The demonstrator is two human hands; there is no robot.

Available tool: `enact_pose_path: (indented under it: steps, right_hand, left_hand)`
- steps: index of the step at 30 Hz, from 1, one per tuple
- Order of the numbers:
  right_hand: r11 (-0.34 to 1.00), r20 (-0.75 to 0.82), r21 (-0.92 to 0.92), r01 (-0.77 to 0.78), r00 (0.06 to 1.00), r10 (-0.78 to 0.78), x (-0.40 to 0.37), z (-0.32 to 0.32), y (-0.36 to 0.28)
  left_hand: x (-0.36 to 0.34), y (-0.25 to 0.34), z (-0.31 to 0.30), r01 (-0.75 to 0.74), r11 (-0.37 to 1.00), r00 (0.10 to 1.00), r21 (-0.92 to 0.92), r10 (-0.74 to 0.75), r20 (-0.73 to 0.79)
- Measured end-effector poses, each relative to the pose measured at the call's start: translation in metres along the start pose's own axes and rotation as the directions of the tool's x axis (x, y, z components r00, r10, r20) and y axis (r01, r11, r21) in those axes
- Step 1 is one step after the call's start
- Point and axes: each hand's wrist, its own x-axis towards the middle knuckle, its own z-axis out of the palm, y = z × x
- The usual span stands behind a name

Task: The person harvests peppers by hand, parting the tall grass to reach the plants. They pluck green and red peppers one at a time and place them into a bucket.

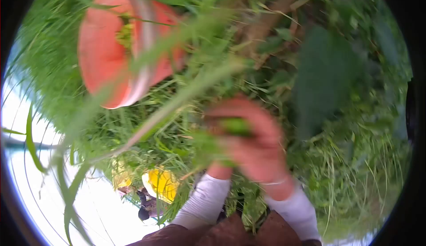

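My right hand (pixel 264 146), blurred by motion, has a thin pale band at the wrist. Its fingers curl around a green plant part (pixel 235 126), too smeared to name more exactly. Close against it is my left hand (pixel 218 170), mostly hidden behind the right hand and blurred leaves, so its fingers do not show. Both forearms wear white sleeves (pixel 202 201). Grass and leaves surround the hands. Up and to the left, an orange-red bucket (pixel 100 46) with a pale band lies tilted, and a small yellow-green cluster (pixel 125 35) shows inside it.
Long blurred stems (pixel 177 99) cross in front of the camera. A big dark leaf (pixel 324 77) hangs at the right. A yellow container (pixel 162 184) sits at the lower left, beside a partly seen person in dark clothing (pixel 148 205). Thick grass grows all around.
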Motion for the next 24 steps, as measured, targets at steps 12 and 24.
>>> enact_pose_path:
  steps: [12,24]
  right_hand:
    - [0.836,-0.113,-0.538,0.110,0.973,-0.201,-0.021,-0.066,0.038]
    - [0.522,-0.646,-0.634,-0.570,0.762,0.047,-0.131,-0.429,0.010]
  left_hand:
    - [0.007,-0.047,0.018,0.040,0.851,0.988,-0.524,0.044,0.146]
    - [-0.011,-0.018,0.027,-0.030,0.990,0.999,-0.139,0.032,0.012]
